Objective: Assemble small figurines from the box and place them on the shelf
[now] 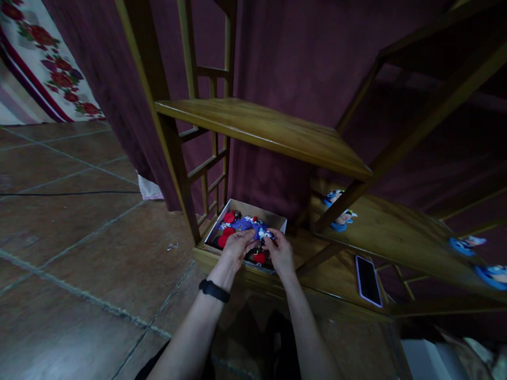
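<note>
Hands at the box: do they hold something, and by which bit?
The left hand and right hand are at a purple toy; whether or where they grip it can't be told.

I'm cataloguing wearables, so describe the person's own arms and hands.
The left hand and right hand wear no gloves, and no sleeves cover the forearms. A dark band circles the left wrist; the right wrist shows none.

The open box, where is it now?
In the head view, the open box sits just below centre on the bottom wooden shelf, left of the phone, under the left hand and right hand.
</note>
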A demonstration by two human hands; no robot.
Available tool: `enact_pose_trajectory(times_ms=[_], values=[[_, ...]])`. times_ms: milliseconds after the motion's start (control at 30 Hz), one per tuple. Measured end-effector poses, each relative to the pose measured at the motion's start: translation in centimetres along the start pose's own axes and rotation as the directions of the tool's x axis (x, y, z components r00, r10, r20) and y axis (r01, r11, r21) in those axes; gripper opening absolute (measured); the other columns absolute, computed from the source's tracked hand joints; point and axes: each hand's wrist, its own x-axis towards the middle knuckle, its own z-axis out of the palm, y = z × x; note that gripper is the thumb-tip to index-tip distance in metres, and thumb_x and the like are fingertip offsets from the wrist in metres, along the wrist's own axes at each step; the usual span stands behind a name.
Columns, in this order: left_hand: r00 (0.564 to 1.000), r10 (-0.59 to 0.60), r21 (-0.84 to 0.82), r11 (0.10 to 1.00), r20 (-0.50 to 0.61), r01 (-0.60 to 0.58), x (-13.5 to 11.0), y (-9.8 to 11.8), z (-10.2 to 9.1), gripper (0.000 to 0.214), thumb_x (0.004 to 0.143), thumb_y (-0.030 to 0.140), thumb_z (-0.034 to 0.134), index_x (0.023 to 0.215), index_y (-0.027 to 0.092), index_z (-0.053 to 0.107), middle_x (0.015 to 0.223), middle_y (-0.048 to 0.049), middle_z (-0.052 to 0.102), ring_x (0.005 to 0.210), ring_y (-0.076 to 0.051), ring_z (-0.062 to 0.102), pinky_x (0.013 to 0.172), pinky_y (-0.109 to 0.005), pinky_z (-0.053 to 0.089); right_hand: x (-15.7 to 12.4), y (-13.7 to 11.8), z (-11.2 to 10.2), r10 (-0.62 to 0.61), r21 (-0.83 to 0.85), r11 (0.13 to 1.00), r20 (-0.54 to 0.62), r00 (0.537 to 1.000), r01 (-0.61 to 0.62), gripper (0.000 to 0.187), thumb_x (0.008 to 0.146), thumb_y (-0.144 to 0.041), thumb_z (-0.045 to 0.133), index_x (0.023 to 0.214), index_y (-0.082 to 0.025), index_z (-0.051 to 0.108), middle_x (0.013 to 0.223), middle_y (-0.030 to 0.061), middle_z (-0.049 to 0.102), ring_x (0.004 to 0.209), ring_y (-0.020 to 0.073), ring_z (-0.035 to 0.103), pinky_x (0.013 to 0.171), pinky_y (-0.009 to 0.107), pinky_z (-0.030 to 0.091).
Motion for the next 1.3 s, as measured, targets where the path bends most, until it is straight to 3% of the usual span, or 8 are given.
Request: enact_pose_trajectory(times_ms=[167, 300, 400, 800, 1067, 1300], values=[[0.999, 0.023, 0.050, 0.998, 0.040, -0.025, 0.1, -0.1, -0.1, 0.012, 0.060, 0.016, 0.074, 0.068, 0.009, 0.068, 0.066, -0.0069, 0.067, 0.064, -0.014, 0.063, 0.072, -0.029, 0.052, -0.3, -0.5, -0.5, -0.108, -0.107, 0.988, 0.021, 0.994, 0.110, 0.030, 0.079, -0.033, 0.050, 0.106, -0.024, 0.056, 0.096, 0.0033, 0.062, 0.066, 0.0143, 0.063, 0.056, 0.025, 0.051], [0.999, 0.045, 0.083, 0.996, 0.019, -0.047, 0.0, -0.2, -0.1, 0.015, 0.057, 0.017, 0.076, 0.067, 0.009, 0.069, 0.066, -0.0071, 0.067, 0.064, -0.015, 0.063, 0.072, -0.031, 0.053, -0.7, -1.3, -0.8, -0.276, -0.297, 0.914, 0.039, 0.960, 0.275, 0.028, 0.081, -0.027, 0.048, 0.107, -0.024, 0.057, 0.104, 0.0062, 0.058, 0.085, 0.0174, 0.060, 0.075, 0.029, 0.049], [0.999, 0.049, 0.105, 0.993, -0.008, -0.048, 0.0, -0.2, -0.2, 0.016, 0.056, 0.016, 0.076, 0.067, 0.008, 0.068, 0.065, -0.0069, 0.067, 0.063, -0.016, 0.063, 0.070, -0.033, 0.053, -0.8, -1.6, -0.9, -0.329, -0.375, 0.865, 0.074, 0.941, 0.332, 0.029, 0.082, -0.024, 0.046, 0.109, -0.025, 0.057, 0.103, 0.0065, 0.057, 0.092, 0.0187, 0.057, 0.083, 0.031, 0.045], [0.999, 0.012, 0.223, 0.975, -0.042, -0.002, -0.7, 0.7, -0.7, 0.015, 0.057, 0.019, 0.075, 0.060, 0.010, 0.064, 0.055, -0.0046, 0.063, 0.054, -0.012, 0.059, 0.063, -0.031, 0.053, -0.8, -1.5, -1.2, -0.300, -0.331, 0.880, 0.168, 0.939, 0.340, 0.028, 0.081, -0.024, 0.048, 0.106, -0.026, 0.059, 0.099, 0.0045, 0.057, 0.085, 0.0170, 0.059, 0.073, 0.027, 0.049], [0.986, 0.162, 0.237, 0.960, -0.033, -0.150, -1.0, -0.1, -0.3, 0.010, 0.060, 0.018, 0.073, 0.061, 0.012, 0.065, 0.057, -0.0014, 0.063, 0.057, -0.011, 0.057, 0.066, -0.031, 0.050, -0.8, -1.4, -1.0, -0.154, -0.119, 0.979, 0.122, 0.981, 0.168, 0.028, 0.079, -0.031, 0.050, 0.104, -0.025, 0.060, 0.099, 0.0039, 0.056, 0.057, 0.0111, 0.060, 0.048, 0.023, 0.050], [0.987, 0.163, 0.258, 0.954, -0.010, -0.155, -1.0, -0.3, -0.5, 0.011, 0.062, 0.020, 0.072, 0.060, 0.011, 0.065, 0.055, -0.0011, 0.061, 0.055, -0.010, 0.055, 0.065, -0.030, 0.049, -1.3, -1.9, -1.1, -0.264, -0.237, 0.926, 0.151, 0.953, 0.294, 0.028, 0.082, -0.027, 0.047, 0.106, -0.027, 0.060, 0.102, 0.0050, 0.057, 0.076, 0.0153, 0.060, 0.065, 0.025, 0.051]])
